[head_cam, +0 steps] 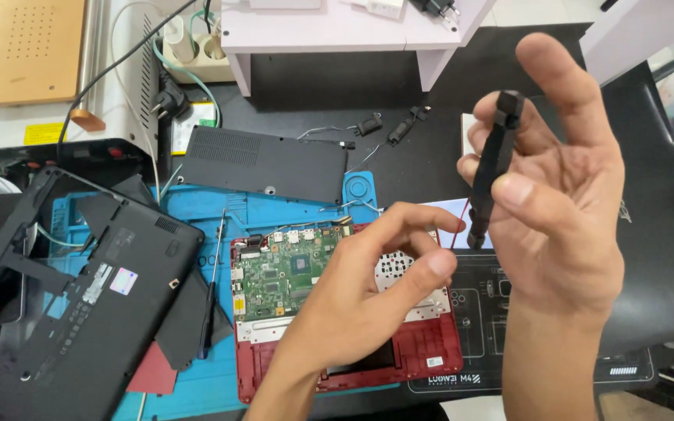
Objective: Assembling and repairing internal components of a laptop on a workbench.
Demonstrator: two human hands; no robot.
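Observation:
My right hand (563,195) is raised above the bench and pinches a long, narrow black part (491,168) between thumb and fingers, held almost upright. A thin red wire (457,226) runs from near its lower end toward my left hand (376,284). The left hand's thumb and forefinger are pinched together close to that wire, over an opened red laptop shell (431,351). A green circuit board (282,273) sits in the shell's left half, partly hidden by my left hand.
A black laptop bottom cover (79,304) lies at left on a blue work mat (290,210). A screwdriver (211,288) rests beside the red shell. A black panel (263,164) and small black speaker parts (388,129) lie farther back. A white stand (337,35) is at the rear.

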